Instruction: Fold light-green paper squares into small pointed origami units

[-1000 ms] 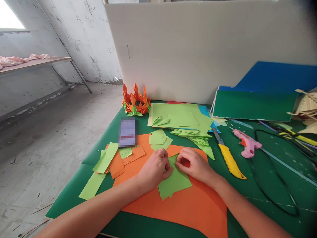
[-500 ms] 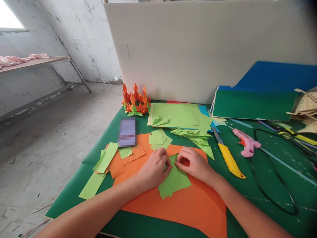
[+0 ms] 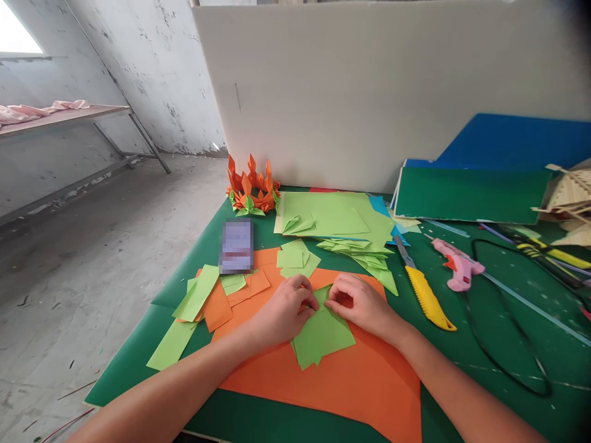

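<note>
A tall pale panel (image 3: 369,92) is set upright behind a green-topped table (image 3: 258,418), across which a large orange sheet (image 3: 323,397) is spread. At the right, a blue board (image 3: 512,138) is partly covered by a green board (image 3: 475,194), while toward the back light-green sheets (image 3: 332,212) are stacked flat. On the orange sheet, green paper (image 3: 325,338), layered at its lower edges, is framed by two bare hands. Its upper left is gripped by the left hand (image 3: 286,311), the fingers curled in toward the thumb; its upper right is pinched by the right hand (image 3: 362,304), thumb and forefinger brought together in a ring. At the table's rear left corner, a crown of folded orange and green paper (image 3: 247,186) is displayed. To the right of the orange sheet, a yellow-handled knife (image 3: 428,295) is laid, blade pointed away, with a pink glue gun (image 3: 463,267) placed near it. A blurred rectangular object (image 3: 236,246) is set before the crown, and loose green and orange slips (image 3: 197,296) are scattered nearby.
</note>
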Demonstrator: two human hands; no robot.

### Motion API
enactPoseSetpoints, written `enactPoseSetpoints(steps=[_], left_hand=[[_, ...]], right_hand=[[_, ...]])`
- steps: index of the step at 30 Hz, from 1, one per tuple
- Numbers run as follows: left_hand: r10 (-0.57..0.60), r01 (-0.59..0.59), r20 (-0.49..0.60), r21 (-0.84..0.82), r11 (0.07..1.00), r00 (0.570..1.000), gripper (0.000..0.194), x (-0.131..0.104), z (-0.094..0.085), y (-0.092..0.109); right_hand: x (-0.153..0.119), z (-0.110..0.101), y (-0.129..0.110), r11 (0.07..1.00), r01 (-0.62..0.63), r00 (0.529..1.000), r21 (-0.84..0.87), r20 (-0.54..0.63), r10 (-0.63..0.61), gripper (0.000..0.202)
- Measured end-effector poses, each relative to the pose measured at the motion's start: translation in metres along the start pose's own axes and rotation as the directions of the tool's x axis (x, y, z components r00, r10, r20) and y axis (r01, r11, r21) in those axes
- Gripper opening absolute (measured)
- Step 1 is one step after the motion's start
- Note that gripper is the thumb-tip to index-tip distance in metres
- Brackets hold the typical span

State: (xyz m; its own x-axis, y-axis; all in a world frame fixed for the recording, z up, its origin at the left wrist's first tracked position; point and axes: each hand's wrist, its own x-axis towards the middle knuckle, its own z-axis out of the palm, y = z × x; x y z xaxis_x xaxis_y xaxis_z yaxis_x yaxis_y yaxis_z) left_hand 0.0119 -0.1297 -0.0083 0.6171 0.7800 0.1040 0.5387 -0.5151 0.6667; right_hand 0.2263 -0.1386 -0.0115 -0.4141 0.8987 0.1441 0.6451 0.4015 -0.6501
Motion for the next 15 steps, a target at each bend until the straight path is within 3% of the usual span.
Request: enactPoseSetpoints(steps=[5,10,15], left_hand=[[0.014,-0.014,0.008,-0.017,1.000,1.000,0.028,0.0014,-0.0032,-0.0001],[-0.023,0.023,-0.008,-0.009,1.000,1.000,0.016,0.0024,-0.0010,0.0014],[-0.007,0.007,-0.014,-0.007,1.000,1.000,0.019,0.0018,-0.0013,0.0008]], right_hand=[[0.0002,-0.0004,-0.0001,0.999,-0.032,0.999,0.010,0.019,0.032,0.017],[0.0003,-0.0002,-0.0009,1.000,-0.023,1.000,0.020,0.012,0.023,0.018],[-0.0008,-0.0004,0.0014,0.999,-0.028,1.000,0.029,0.009,0.028,0.018]])
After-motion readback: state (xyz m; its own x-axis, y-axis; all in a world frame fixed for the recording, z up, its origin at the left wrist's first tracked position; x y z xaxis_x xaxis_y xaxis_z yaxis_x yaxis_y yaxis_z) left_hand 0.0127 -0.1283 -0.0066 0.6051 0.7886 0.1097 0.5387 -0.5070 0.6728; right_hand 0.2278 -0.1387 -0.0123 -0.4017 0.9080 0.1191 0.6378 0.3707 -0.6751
